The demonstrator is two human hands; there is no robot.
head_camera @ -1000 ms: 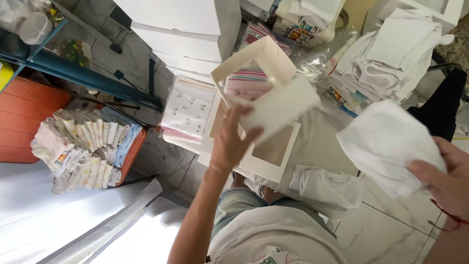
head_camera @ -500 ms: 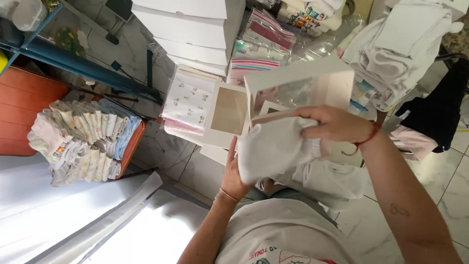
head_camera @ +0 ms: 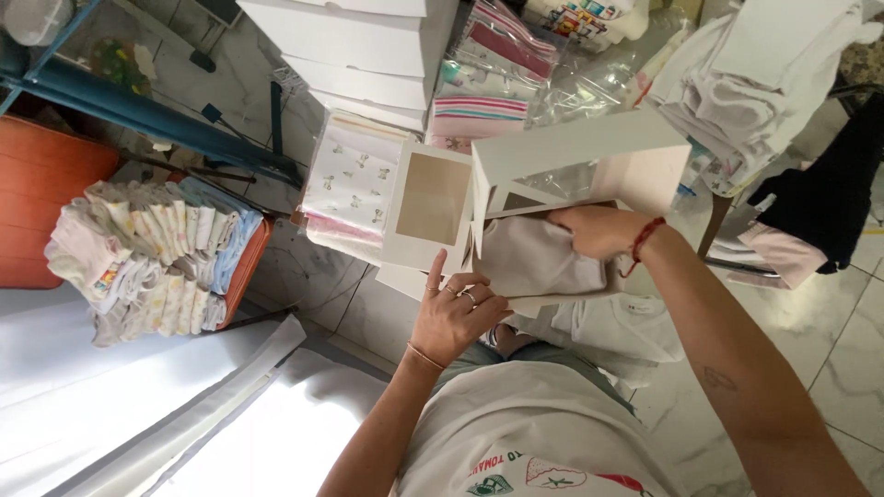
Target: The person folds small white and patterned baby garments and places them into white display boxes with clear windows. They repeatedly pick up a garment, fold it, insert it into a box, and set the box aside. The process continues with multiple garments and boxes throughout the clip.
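- The left hand gripped the white cardboard box at its front-left corner, fingers curled under the edge, one finger pointing up along the window flap; rings and a thin bracelet were on it.
- The right hand was inside the box, palm down, fingers pressed on the folded white cloth; a red string was around the wrist. Whether it pinched the cloth or only pushed it, I could not tell.
- The cloth lay in the box, filling approx. the whole bottom, touching the left wall.
- The box was held in the air above the person's lap, lid raised and tilted back, w/ a clear window in it.
- Behind the box, on the marble floor: a stack of white boxes toward the top edge, packs of striped fabric just beside it, and a flat pack w/ small prints.
- At the left edge of the floor, an orange basket held rolled baby clothes.
- At the top-right corner lay a pile of white garments.
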